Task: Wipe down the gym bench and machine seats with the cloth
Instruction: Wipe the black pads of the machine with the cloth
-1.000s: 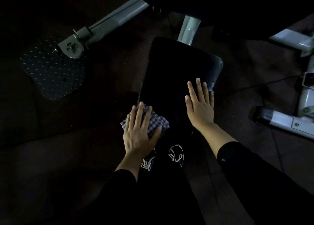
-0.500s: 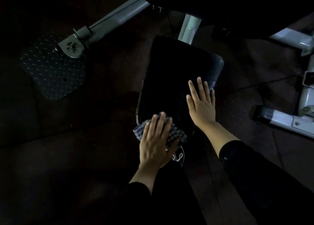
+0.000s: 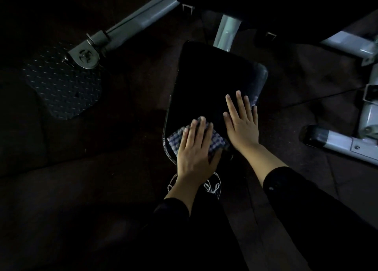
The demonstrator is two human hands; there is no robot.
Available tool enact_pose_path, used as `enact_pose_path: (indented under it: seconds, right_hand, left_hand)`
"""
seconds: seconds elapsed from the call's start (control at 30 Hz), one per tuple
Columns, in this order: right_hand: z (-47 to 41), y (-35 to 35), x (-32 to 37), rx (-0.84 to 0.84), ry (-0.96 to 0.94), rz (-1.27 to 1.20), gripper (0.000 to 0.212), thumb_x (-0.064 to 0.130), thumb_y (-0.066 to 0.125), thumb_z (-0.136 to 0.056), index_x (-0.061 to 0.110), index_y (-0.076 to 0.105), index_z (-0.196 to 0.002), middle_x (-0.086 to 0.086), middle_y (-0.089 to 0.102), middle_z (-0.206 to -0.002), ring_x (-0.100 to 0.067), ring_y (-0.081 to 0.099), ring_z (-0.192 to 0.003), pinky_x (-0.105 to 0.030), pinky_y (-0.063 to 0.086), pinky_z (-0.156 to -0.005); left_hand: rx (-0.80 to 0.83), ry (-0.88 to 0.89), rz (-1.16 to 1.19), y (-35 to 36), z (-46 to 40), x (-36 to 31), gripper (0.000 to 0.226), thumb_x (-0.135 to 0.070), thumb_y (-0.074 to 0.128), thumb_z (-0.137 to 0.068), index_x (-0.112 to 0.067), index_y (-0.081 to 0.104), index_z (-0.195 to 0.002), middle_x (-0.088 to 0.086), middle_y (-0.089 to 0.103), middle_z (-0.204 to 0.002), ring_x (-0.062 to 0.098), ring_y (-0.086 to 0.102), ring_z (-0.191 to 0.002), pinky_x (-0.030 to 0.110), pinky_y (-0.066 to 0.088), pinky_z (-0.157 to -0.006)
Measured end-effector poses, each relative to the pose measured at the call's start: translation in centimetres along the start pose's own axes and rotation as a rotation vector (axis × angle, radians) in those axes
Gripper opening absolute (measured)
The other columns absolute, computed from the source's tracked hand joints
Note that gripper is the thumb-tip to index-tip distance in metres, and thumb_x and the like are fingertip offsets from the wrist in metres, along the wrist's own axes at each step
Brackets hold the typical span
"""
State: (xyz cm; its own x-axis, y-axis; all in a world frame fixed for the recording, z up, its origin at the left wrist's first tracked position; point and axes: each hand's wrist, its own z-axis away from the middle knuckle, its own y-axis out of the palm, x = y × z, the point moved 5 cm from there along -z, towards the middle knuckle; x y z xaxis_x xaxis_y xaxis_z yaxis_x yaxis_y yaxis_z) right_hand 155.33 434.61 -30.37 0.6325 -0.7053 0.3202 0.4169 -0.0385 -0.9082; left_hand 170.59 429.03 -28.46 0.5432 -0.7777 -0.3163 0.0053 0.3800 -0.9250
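Observation:
A black padded machine seat (image 3: 208, 80) fills the middle of the dim head view. My left hand (image 3: 196, 150) lies flat with straight fingers on a folded blue-and-white checked cloth (image 3: 216, 142), pressing it onto the seat's near edge. My right hand (image 3: 242, 122) rests flat on the seat's right side, fingers straight and spread, just right of the cloth. Both forearms wear dark sleeves.
A grey frame tube (image 3: 131, 28) ends at a textured footplate (image 3: 61, 82) on the left. More grey frame legs (image 3: 337, 141) stand at the right and a post (image 3: 226, 30) behind the seat. My shoes with white laces (image 3: 212, 186) show below the seat on dark floor.
My left hand has slid the cloth rightward along the seat's near edge, from the front left corner toward the right hand. The right hand has stayed in place.

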Motion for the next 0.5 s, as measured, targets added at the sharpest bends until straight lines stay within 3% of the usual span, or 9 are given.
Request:
enact_pose_path:
  seconds: [0.1,0.2,0.37,0.5]
  right_hand:
    - [0.1,0.1,0.0,0.001,0.008,-0.006,0.053,0.044,0.017,-0.103,0.036,0.001,-0.153,0.007,-0.010,-0.161,-0.013,-0.012,-0.147,-0.040,-0.006,-0.120]
    - [0.1,0.0,0.1,-0.017,0.002,-0.010,0.053,0.043,0.019,-0.103,0.036,0.003,-0.153,0.006,-0.008,-0.161,-0.014,-0.010,-0.147,-0.041,-0.005,-0.120]
    - [0.1,-0.4,0.1,-0.023,0.005,-0.025,0.053,0.044,0.023,-0.102,0.036,0.008,-0.152,0.006,-0.002,-0.161,-0.014,-0.007,-0.148,-0.039,-0.004,-0.120]
    - [0.1,-1.0,-0.2,-0.066,-0.037,-0.060,0.053,0.043,0.023,-0.101,0.030,0.019,-0.152,0.002,0.008,-0.161,-0.016,0.001,-0.148,-0.040,0.000,-0.121]
  left_hand:
    - [-0.007,0.058,0.009,0.4,2.9,1.9,0.069,-0.055,0.042,-0.095,-0.016,0.031,-0.151,0.006,0.019,-0.160,0.022,0.012,-0.149,0.043,0.019,-0.119]
    - [-0.022,0.027,-0.004,0.1,3.3,3.8,0.068,-0.055,0.042,-0.095,-0.017,0.032,-0.151,0.005,0.020,-0.160,0.022,0.013,-0.149,0.043,0.020,-0.119]
    - [0.016,-0.153,-0.030,-0.7,-1.1,3.7,0.072,-0.058,0.025,-0.095,-0.021,0.015,-0.155,0.003,0.003,-0.163,0.022,-0.002,-0.150,0.036,-0.004,-0.121]
    - [0.069,-0.124,-0.004,-0.9,-5.5,0.3,0.070,-0.054,0.026,-0.098,-0.021,0.005,-0.155,0.004,-0.007,-0.163,0.020,-0.010,-0.149,0.035,-0.010,-0.120]
